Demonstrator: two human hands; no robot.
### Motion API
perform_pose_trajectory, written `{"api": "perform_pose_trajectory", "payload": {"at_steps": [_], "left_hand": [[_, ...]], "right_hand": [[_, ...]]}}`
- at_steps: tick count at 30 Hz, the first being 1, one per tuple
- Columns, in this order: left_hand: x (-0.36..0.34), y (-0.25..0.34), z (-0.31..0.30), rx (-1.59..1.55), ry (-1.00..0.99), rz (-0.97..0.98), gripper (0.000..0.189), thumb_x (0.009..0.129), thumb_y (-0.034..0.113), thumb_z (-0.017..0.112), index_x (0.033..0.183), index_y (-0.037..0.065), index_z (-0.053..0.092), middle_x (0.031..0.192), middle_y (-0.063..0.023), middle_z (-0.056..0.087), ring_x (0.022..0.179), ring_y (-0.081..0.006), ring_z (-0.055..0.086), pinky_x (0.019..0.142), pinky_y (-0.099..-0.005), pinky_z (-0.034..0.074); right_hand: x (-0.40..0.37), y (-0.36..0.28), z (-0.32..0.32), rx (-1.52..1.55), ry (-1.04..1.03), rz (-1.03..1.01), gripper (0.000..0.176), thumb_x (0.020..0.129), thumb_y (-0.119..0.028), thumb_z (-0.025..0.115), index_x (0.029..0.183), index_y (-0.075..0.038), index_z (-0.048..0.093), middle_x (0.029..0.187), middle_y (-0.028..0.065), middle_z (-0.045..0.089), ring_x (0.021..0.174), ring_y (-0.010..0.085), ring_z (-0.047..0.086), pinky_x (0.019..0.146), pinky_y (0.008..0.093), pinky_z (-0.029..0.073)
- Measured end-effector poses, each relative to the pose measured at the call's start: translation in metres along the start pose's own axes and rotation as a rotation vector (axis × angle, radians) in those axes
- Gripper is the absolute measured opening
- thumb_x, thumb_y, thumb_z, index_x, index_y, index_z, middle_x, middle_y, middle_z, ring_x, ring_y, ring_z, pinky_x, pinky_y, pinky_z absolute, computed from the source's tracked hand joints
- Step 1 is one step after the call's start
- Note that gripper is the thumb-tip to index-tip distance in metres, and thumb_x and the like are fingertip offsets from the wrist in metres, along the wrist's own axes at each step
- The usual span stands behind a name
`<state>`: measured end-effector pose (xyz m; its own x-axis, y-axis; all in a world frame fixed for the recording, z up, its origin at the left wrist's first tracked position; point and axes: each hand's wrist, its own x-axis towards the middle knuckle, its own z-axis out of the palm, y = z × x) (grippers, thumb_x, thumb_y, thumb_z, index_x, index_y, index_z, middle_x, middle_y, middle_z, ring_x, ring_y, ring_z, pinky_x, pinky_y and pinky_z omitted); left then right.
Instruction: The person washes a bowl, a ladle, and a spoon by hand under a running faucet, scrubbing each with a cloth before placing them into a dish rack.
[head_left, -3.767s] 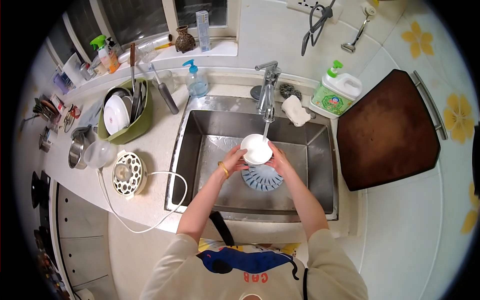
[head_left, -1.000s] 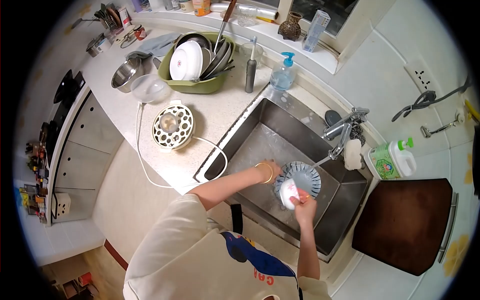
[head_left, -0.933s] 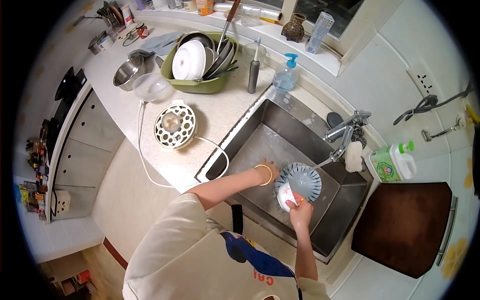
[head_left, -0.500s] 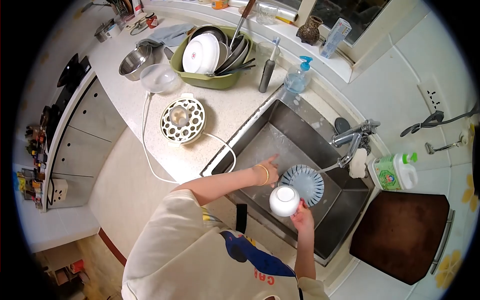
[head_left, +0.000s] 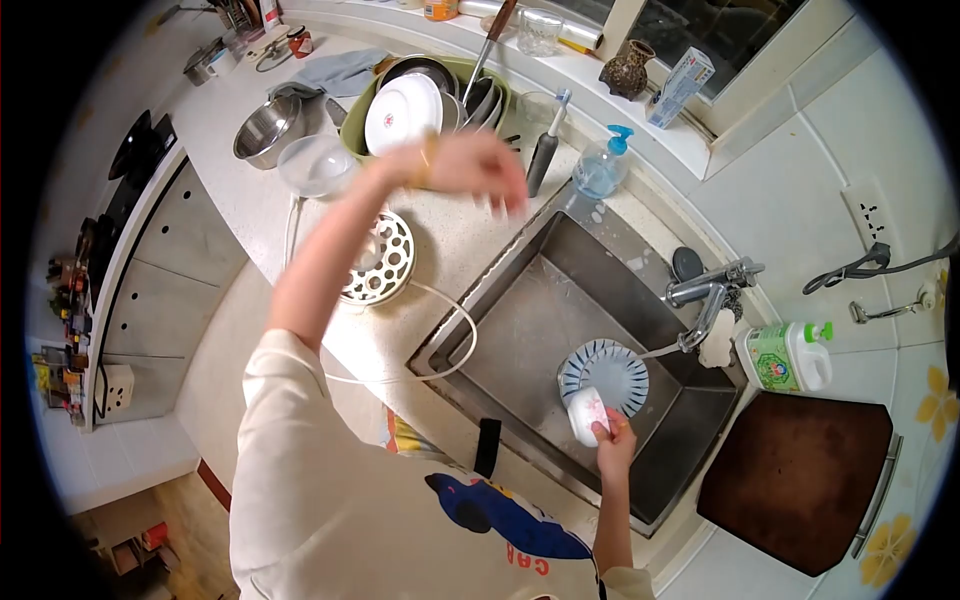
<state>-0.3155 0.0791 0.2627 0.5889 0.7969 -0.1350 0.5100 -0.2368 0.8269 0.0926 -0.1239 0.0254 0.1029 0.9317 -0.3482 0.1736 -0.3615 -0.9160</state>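
My right hand (head_left: 615, 445) grips a small white bowl (head_left: 586, 416) with a pink pattern. The bowl is tilted on its side over the near part of the metal sink (head_left: 515, 310). Beneath it in the sink lies a plate (head_left: 625, 378) with dark blue stripes round its rim, under water running from the faucet (head_left: 708, 305). My left hand (head_left: 475, 170), blurred by motion, is raised over the counter in front of the green dish basin (head_left: 353, 128). Its fingers hang down, loosely apart, and nothing shows in them. A gold bracelet is on that wrist.
In the basin stand a white plate (head_left: 400, 115), pans and other dishes. My left forearm partly covers a cream appliance with a holed top (head_left: 390, 262) and cord. A blue soap pump bottle (head_left: 600, 165), a detergent jug (head_left: 780, 357) and a dark cutting board (head_left: 800, 475) surround the sink.
My left hand has left the sink and swung up and left over the counter. In my right hand the bowl has turned from base-up to sideways and shifted slightly down.
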Motion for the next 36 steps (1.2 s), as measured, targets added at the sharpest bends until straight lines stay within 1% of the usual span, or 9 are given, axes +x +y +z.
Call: {"api": "perform_pose_trajectory", "payload": {"at_steps": [1, 3, 5, 9, 17, 20, 25, 31, 36], "left_hand": [[0.003, -0.003, -0.031, 0.023, 0.141, -0.043, 0.015, 0.081, 0.013, 0.054, 0.085, 0.003, 0.064, 0.080, -0.0045, 0.065, 0.067, -0.0097, 0.061, 0.060, -0.0240, 0.049], [0.030, -0.040, -0.087, 0.708, 0.440, -0.126, 0.015, 0.078, 0.012, 0.055, 0.088, 0.004, 0.064, 0.079, -0.0093, 0.065, 0.068, -0.0169, 0.062, 0.065, -0.0281, 0.049], [0.061, -0.089, -0.120, 0.758, 0.444, -0.144, 0.022, 0.072, 0.009, 0.059, 0.094, 0.005, 0.063, 0.082, -0.0109, 0.065, 0.074, -0.0230, 0.062, 0.071, -0.0309, 0.049], [0.103, -0.134, -0.132, 1.072, -0.132, -0.466, 0.058, 0.056, 0.010, 0.068, 0.112, 0.010, 0.056, 0.104, -0.0131, 0.060, 0.097, -0.0281, 0.056, 0.083, -0.0359, 0.045], [0.114, -0.165, -0.120, 1.013, -0.455, -0.533, 0.068, 0.053, 0.022, 0.071, 0.118, 0.014, 0.051, 0.110, -0.0107, 0.057, 0.100, -0.0290, 0.055, 0.082, -0.0370, 0.046], [0.093, -0.141, -0.126, 1.022, -0.367, -0.476, 0.062, 0.050, 0.027, 0.074, 0.108, 0.017, 0.052, 0.094, -0.0100, 0.060, 0.089, -0.0293, 0.057, 0.075, -0.0381, 0.047], [0.050, -0.133, -0.129, 1.005, -0.193, -0.396, 0.063, 0.048, 0.030, 0.077, 0.105, 0.017, 0.052, 0.099, -0.0099, 0.057, 0.097, -0.0286, 0.052, 0.078, -0.0381, 0.046], [0.005, -0.135, -0.100, 1.251, 0.452, -0.395, 0.073, 0.049, 0.035, 0.080, 0.108, 0.010, 0.044, 0.106, -0.0081, 0.046, 0.104, -0.0239, 0.044, 0.077, -0.0333, 0.049], [0.002, -0.144, -0.088, 1.242, 0.509, -0.404, 0.082, 0.048, 0.035, 0.081, 0.112, 0.008, 0.036, 0.110, -0.0096, 0.043, 0.107, -0.0249, 0.043, 0.072, -0.0321, 0.052]], "right_hand": [[0.002, -0.006, -0.009, -0.101, -0.035, -0.059, 0.036, 0.075, 0.002, 0.055, 0.111, 0.001, 0.050, 0.094, 0.0125, 0.061, 0.086, 0.0167, 0.057, 0.076, 0.0260, 0.044], [-0.003, -0.028, -0.011, -0.200, -0.059, -0.111, 0.035, 0.075, -0.004, 0.055, 0.110, 0.000, 0.054, 0.095, 0.0121, 0.061, 0.091, 0.0181, 0.056, 0.078, 0.0278, 0.044], [-0.005, -0.078, 0.000, -0.198, -0.066, -0.129, 0.032, 0.075, -0.009, 0.054, 0.106, 0.001, 0.057, 0.097, 0.0100, 0.061, 0.091, 0.0167, 0.056, 0.079, 0.0283, 0.043], [-0.009, -0.151, 0.021, -0.063, -0.033, -0.146, 0.033, 0.074, -0.001, 0.056, 0.107, 0.000, 0.057, 0.100, 0.0086, 0.061, 0.089, 0.0127, 0.055, 0.080, 0.0255, 0.043], [0.008, -0.257, 0.051, 0.026, -0.187, -0.340, 0.034, 0.081, 0.001, 0.055, 0.114, 0.003, 0.051, 0.106, 0.0081, 0.058, 0.097, 0.0137, 0.053, 0.085, 0.0258, 0.041], [0.026, -0.289, 0.068, 0.026, -0.234, -0.420, 0.034, 0.081, 0.000, 0.055, 0.115, 0.003, 0.050, 0.108, 0.0085, 0.057, 0.100, 0.0140, 0.052, 0.086, 0.0258, 0.039], [0.062, -0.355, 0.116, -0.077, -0.314, -0.611, 0.034, 0.082, -0.003, 0.053, 0.115, 0.003, 0.049, 0.107, 0.0073, 0.056, 0.099, 0.0135, 0.052, 0.086, 0.0257, 0.039], [0.135, -0.417, 0.215, -0.036, -0.477, -0.596, 0.036, 0.084, -0.009, 0.047, 0.118, 0.004, 0.046, 0.111, 0.0099, 0.054, 0.100, 0.0150, 0.051, 0.091, 0.0265, 0.035], [0.208, -0.419, 0.306, -0.150, -0.493, -0.609, 0.030, 0.081, -0.008, 0.049, 0.109, 0.000, 0.056, 0.101, 0.0091, 0.059, 0.093, 0.0154, 0.053, 0.085, 0.0262, 0.038]]}}
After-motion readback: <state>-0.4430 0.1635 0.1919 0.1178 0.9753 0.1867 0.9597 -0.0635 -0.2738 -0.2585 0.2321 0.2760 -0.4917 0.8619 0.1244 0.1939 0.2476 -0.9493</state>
